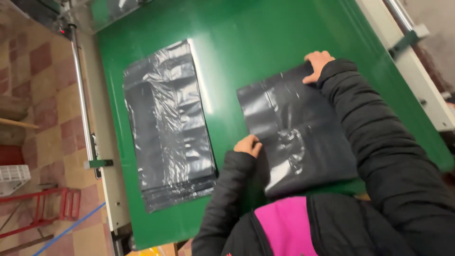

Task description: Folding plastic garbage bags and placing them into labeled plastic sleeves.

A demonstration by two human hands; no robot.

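Observation:
A black plastic bag [289,128] lies flat on the green table top [246,42] in front of me. My left hand [248,144] presses on the bag's near-left edge, fingers curled over it. My right hand [316,64] rests on the bag's far corner, fingers spread flat on the plastic. Both arms wear black padded sleeves. To the left lies a stack of black plastic bags [168,123], flat and glossy, with several layered edges showing at its near end.
The table has a white frame with a metal rail [81,95] along its left side and another white rail [412,61] at the right. Left of the table is a tiled floor with a red metal rack [42,208] and a white crate [12,178].

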